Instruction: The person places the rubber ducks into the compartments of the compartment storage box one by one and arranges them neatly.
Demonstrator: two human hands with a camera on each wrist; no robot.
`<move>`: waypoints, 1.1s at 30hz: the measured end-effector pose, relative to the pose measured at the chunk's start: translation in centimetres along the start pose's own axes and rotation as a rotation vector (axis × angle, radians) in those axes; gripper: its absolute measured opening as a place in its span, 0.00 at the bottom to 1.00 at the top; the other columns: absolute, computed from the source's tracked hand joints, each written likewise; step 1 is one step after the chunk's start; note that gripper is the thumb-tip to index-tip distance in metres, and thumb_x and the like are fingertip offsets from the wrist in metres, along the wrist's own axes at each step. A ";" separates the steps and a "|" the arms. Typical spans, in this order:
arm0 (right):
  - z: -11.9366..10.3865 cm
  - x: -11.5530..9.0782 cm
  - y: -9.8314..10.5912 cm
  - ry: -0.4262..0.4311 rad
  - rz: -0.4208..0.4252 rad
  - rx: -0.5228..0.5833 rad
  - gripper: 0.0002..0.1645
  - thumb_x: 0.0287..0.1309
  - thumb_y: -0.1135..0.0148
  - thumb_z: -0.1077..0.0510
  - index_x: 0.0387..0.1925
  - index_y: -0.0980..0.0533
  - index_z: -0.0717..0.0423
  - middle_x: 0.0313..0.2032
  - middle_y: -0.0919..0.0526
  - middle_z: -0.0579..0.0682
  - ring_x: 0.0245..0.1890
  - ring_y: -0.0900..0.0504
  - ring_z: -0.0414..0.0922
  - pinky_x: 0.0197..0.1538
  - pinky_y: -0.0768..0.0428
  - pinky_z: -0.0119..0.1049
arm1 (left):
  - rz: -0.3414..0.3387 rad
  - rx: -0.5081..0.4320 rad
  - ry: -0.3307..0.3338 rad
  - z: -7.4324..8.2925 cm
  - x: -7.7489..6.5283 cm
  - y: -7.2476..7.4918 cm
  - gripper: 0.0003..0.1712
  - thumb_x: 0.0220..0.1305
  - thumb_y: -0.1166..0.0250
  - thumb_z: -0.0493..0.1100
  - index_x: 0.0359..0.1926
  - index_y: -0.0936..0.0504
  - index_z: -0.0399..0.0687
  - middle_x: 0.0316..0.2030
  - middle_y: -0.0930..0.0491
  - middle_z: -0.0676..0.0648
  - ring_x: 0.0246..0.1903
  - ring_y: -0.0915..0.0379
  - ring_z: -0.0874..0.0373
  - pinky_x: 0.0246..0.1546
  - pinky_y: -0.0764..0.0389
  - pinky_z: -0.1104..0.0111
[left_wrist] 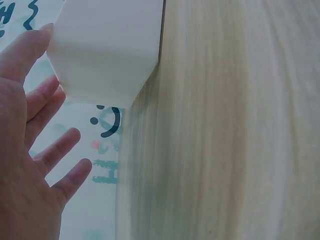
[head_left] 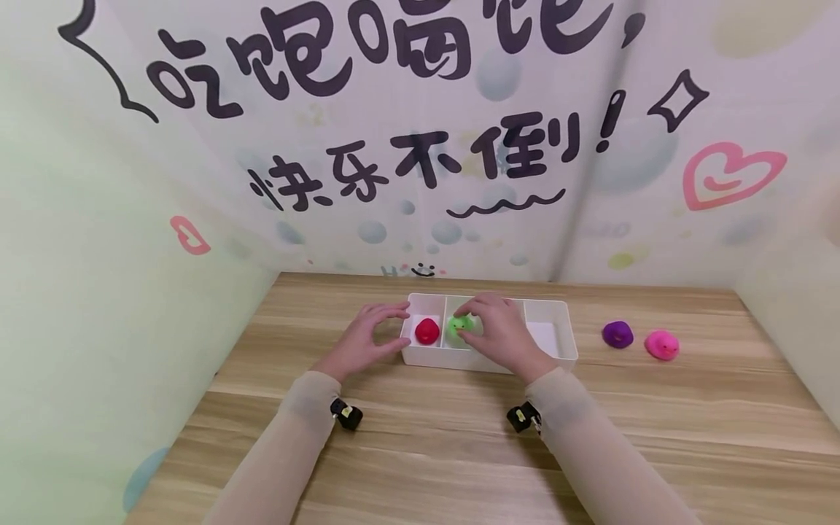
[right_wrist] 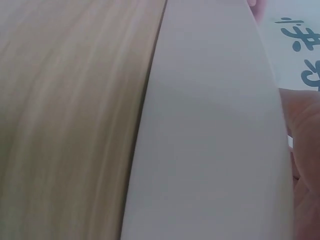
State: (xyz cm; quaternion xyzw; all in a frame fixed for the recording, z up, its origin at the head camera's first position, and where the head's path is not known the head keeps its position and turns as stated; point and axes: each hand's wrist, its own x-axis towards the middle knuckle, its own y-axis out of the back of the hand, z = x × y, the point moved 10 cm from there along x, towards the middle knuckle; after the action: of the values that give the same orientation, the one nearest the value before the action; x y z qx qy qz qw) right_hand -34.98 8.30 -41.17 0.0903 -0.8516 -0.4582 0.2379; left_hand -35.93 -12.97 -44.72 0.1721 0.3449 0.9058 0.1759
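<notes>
A long white divided tray (head_left: 550, 357) stands near the back of the table. In its left compartment lies a small red toy duck (head_left: 427, 332). My right hand (head_left: 502, 332) reaches over the front wall and pinches a light green toy duck (head_left: 457, 325) between thumb and fingers, in the middle compartment. My left hand (head_left: 361, 339) is at the tray's left end, fingers and thumb spread, tips at the rim. In the left wrist view, the thumb and two fingers of this hand (left_wrist: 25, 130) meet the tray's edge. The right wrist view shows mostly the tray's front wall (right_wrist: 210, 125).
A purple toy duck (head_left: 618, 335) and a pink toy duck (head_left: 662, 345) sit on the wooden table (head_left: 420, 445) to the right of the tray. Behind the table hangs a printed white backdrop (head_left: 420, 240).
</notes>
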 end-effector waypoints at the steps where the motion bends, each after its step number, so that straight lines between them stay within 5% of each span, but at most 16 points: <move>1: 0.0 0.1 -0.1 0.001 -0.001 -0.004 0.14 0.55 0.21 0.56 0.44 0.14 0.48 0.45 0.13 0.47 0.51 0.18 0.49 0.65 0.28 0.58 | -0.001 0.002 0.000 0.0 0.0 0.0 0.28 0.64 0.26 0.54 0.63 0.19 0.54 0.73 0.29 0.60 0.72 0.39 0.50 0.74 0.37 0.43; 33: 1.1 1.4 -2.3 -0.139 -0.166 -0.061 0.12 0.54 0.22 0.58 0.41 0.14 0.47 0.41 0.11 0.44 0.52 0.20 0.49 0.73 0.45 0.67 | -0.004 0.025 0.002 0.5 0.1 0.1 0.28 0.64 0.26 0.53 0.63 0.19 0.52 0.73 0.28 0.58 0.72 0.39 0.49 0.74 0.37 0.43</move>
State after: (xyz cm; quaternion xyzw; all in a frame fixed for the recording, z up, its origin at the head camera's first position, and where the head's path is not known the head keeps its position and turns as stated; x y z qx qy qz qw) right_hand -36.87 7.33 -43.12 0.1211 -0.8413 -0.5073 0.1420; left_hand -35.82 -12.72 -44.31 0.1727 0.3567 0.9012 0.1755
